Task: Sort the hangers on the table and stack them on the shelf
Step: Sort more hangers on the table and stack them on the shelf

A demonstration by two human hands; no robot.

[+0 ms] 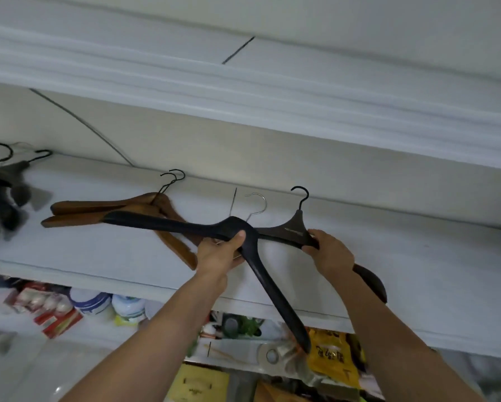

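My left hand [223, 252] grips a black hanger [171, 224] with a silver hook at its centre, over the white shelf [417, 256]. One arm of it reaches left over the brown wooden hangers [98, 211]; the other slants down past the shelf edge. My right hand [329, 250] holds a dark brown hanger [294, 232] with a black hook just right of its neck; that hanger lies on the shelf. The two hangers cross near my left hand.
A pile of dark hangers [8, 172] sits at the shelf's far left. Another white shelf [243, 91] runs overhead. Below the shelf are jars [127, 307], red packets [52, 309], a yellow bag [333, 355] and boxes.
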